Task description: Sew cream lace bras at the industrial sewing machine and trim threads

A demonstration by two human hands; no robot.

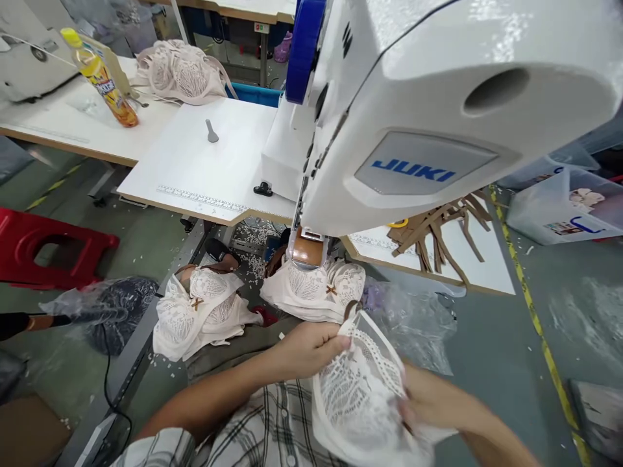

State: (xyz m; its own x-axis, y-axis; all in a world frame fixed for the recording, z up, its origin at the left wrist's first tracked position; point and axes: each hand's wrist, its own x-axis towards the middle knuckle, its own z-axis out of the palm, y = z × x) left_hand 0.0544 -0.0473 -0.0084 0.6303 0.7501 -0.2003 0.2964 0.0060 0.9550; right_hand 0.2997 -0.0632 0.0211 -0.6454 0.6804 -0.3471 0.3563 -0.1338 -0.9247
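Observation:
A white lace bra hangs in front of my body, tilted, with a lace cup facing up. My left hand pinches the top of this bra, near a short brown strap piece. At the cup's right side, my right hand grips the bra; its fingertips are partly blurred. Just beyond, a pale lace bra with a brown bow lies under the brown, rounded work arm of the sewing machine. More lace bras are draped over my lap to the left.
Brown straps hang over the table edge at right. On the left tabletop lie a small grey tool, a drink bottle and piled bras. A red stool stands left; clear bins stand right.

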